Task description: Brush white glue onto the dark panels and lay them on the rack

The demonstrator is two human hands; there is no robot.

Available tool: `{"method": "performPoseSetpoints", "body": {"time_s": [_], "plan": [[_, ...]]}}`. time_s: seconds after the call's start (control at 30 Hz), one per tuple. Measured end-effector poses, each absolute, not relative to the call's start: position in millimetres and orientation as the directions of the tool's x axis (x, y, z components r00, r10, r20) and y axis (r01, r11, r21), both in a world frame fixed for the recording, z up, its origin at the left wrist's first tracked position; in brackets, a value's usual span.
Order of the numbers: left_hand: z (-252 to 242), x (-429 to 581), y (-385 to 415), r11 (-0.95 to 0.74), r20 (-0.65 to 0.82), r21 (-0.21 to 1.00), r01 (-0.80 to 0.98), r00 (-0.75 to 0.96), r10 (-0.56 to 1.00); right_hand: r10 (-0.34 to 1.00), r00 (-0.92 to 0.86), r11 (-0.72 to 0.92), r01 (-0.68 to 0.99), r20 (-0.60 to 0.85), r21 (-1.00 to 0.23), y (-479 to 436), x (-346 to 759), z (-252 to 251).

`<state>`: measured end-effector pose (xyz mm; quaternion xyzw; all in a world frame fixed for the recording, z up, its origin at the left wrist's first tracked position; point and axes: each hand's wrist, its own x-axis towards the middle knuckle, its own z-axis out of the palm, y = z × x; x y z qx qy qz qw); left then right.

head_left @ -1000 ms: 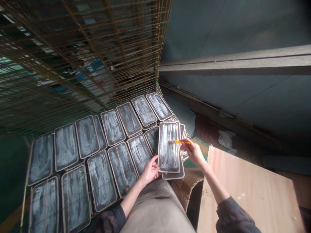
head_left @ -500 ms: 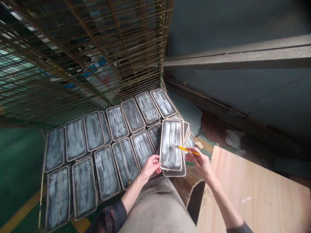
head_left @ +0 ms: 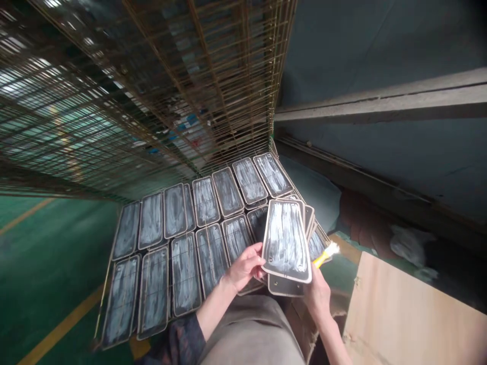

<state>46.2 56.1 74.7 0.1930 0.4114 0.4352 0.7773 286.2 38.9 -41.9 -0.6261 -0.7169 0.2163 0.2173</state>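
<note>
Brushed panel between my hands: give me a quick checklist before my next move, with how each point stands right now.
1. Left hand on the brushed panel: ok, at its lower left edge.
2. Right hand gripping the panel: cannot tell; it is at the lower right corner, fingers mostly hidden.
3. Brush bristles clear of the white coating: ok, they point outward, beyond the right edge.
4. Coating even: not ok, dark streaks show through.
5. Coating dry: cannot tell.
6. Lined up with the dark panel underneath: not ok, that one sticks out below.

The sleeve [head_left: 181,338] is dark and mottled, the garment [head_left: 258,332] taupe
</note>
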Motion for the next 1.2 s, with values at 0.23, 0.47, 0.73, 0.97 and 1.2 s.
{"method": "performPoseSetpoints", "body": {"time_s": [0.23,0.47,0.73,0.97,1.2], "plan": [[107,-23,87,0.355,-0.327,0.756,-0.550,0.153,0.933,0.986,-0.119,0.161,0.838,0.112,-0.522,40,274,-49],[114,-92,103,0.246,-0.298,0.778,-0.578,0.004,0.954,0.989,-0.060,0.114,0.897,0.137,-0.427,46,266,-52],[92,-158,115,0.131,-0.295,0.829,-0.543,-0.227,0.928,0.982,0.028,0.033,0.950,0.188,-0.309,40,257,-51],[49,-225,131,0.137,-0.289,0.896,-0.421,-0.321,0.902,0.979,0.059,0.000,0.956,0.195,-0.293,37,254,-56],[43,-261,133,0.129,-0.274,0.923,-0.363,-0.384,0.882,0.980,0.105,-0.048,0.949,0.170,-0.311,35,250,-54]]}}
